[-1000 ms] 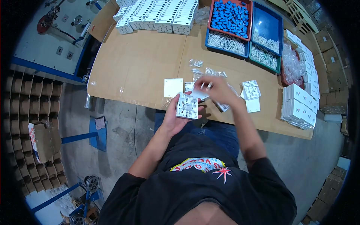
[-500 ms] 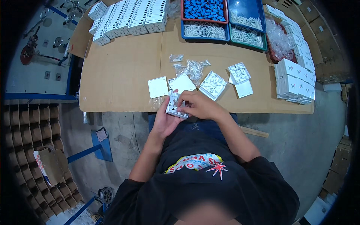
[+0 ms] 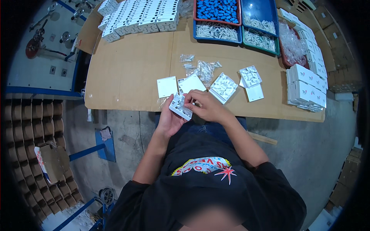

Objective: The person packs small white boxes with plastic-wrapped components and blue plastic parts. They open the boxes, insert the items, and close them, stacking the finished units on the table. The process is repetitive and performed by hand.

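Close to the table's near edge, my left hand (image 3: 168, 122) is wrapped round a square white plastic panel (image 3: 179, 106), its open inner side with small fittings facing up. Over the panel's right part is my right hand (image 3: 208, 105), thumb and fingers pinched together; whatever lies between them is hidden. Just beyond my hands lie a plain white cover plate (image 3: 167, 87) and another tilted white plate (image 3: 192, 82). To the right lies a white panel with its fittings up (image 3: 223, 87). Farther right, a similar panel (image 3: 250, 76) partly covers a white plate (image 3: 254, 93).
Clear plastic bags of small parts (image 3: 205, 71) lie mid-table. At the back stand a red tray (image 3: 217, 22) of blue pieces, blue trays (image 3: 217, 40) and a green tray (image 3: 262, 51) of white pieces. White boxes are stacked at back left (image 3: 148, 27) and right (image 3: 306, 86).
The whole view has shifted slightly. The panel has turned a little in my left hand, and my right fingers have moved toward its upper right edge.
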A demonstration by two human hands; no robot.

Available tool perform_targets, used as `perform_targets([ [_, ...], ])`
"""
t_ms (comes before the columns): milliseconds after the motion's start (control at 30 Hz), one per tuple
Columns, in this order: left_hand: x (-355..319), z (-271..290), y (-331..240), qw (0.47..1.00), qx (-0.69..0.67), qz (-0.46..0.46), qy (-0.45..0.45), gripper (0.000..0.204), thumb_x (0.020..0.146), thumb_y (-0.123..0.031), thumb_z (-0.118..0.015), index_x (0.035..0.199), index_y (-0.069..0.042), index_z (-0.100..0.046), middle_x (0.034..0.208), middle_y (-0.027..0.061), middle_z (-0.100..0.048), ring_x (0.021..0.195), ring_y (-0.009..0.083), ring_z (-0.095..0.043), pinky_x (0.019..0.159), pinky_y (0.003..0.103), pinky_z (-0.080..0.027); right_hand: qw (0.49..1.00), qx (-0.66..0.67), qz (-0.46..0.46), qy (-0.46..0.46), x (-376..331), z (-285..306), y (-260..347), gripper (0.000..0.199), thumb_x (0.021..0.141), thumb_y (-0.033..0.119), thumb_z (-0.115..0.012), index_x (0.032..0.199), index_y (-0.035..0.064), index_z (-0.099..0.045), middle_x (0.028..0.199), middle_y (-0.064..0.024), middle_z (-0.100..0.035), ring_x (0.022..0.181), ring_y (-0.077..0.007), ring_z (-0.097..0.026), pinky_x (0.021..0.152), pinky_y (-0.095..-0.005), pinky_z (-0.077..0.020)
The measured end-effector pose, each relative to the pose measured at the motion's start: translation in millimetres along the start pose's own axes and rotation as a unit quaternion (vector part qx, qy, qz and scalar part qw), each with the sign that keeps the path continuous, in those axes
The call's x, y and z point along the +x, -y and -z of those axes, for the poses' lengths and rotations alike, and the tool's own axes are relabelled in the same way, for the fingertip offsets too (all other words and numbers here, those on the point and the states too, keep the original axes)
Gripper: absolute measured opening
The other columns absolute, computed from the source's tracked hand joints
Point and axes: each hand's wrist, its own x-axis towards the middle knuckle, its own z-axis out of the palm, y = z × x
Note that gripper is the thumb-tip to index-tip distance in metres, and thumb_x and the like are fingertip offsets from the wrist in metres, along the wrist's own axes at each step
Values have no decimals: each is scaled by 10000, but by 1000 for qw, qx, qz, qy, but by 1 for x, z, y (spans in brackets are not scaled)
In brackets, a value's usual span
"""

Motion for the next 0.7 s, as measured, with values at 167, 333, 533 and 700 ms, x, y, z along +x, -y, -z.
perform_targets([
  [167, -4, 8, -3, 999, -24, -10, 44, 548, 1090, -531, -366, 1407, -123, -549, 1223, 32, -677, 1054, 152, -668, 848, 334, -551, 998, 8, 59, -33, -1, -14, 6, 125, 926, 91, -689, 991, 15, -613, 971, -123, -657, 955, -300, -642, 827, -387, -518],
  [333, -7, -1, -6, 992, -31, -117, 26, 591, 1098, -520, -368, 1513, -113, -479, 1339, 89, -644, 1185, 192, -639, 977, 368, -520, 999, 20, -7, -45, 2, -12, 13, 123, 952, 90, -684, 994, 2, -610, 990, -129, -672, 889, -245, -684, 750, -364, -551],
  [533, -9, -2, -9, 989, 60, -135, 18, 573, 1115, -478, -355, 1564, -129, -425, 1381, 96, -620, 1222, 185, -618, 1023, 360, -498, 995, 77, -41, -52, 3, -19, 2, 118, 994, 96, -668, 1029, -8, -626, 943, -60, -670, 873, -136, -642, 789, -305, -526],
  [700, -9, -4, -9, 981, 71, -179, 29, 567, 1113, -438, -366, 1575, -112, -397, 1380, 106, -617, 1240, 198, -616, 1028, 362, -502, 988, 75, -59, -119, 0, -25, -7, 104, 1002, 77, -660, 1048, -8, -621, 931, -32, -665, 853, -108, -631, 773, -273, -519],
])
